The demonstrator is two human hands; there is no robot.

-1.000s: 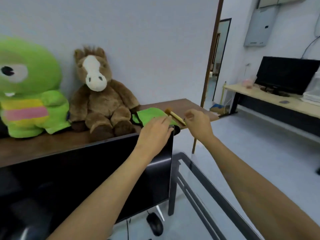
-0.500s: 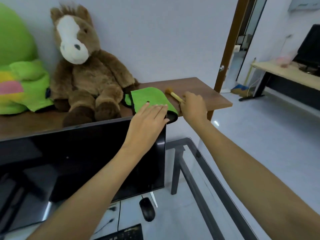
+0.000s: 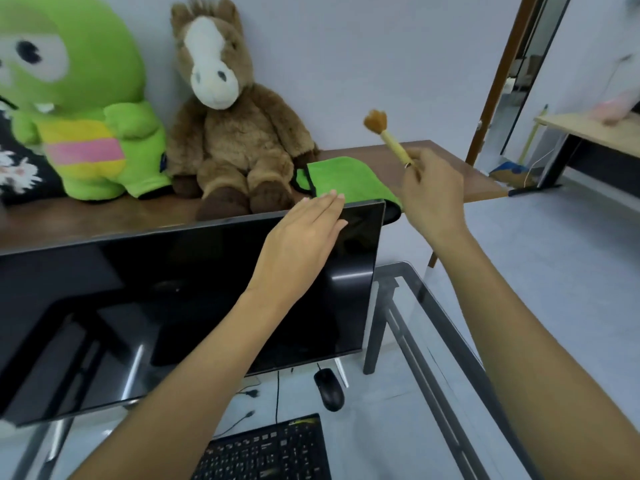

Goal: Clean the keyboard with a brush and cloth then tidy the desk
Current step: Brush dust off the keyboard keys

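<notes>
A: Head view. Surfaces?

B: Two. A brown wooden shelf runs along the pale wall; in front of it, lower, a glass-topped desk on a dark frame. Beyond the shelf's right end there is an open doorway and a light wooden table at the room's far right.

A: On the shelf?

B: Green plush toy toward the left, brown plush horse beside it, then the green cloth lying flat near the shelf's front edge, one corner drooping over it.

A: Desk?

B: Black monitor standing at the back edge, screen dark. Black mouse below its right corner; black keyboard at the near edge, partly cut off by the frame.

A: Hands?

B: Right hand raised above the shelf's front edge, fingers pinching the brush by its lower handle — bristles up, tilted left, clear of everything. Left hand flat, fingers straight and together, holding nothing, in front of the monitor's top right corner; fingertips overlap the cloth's near edge — contact unclear.
</notes>
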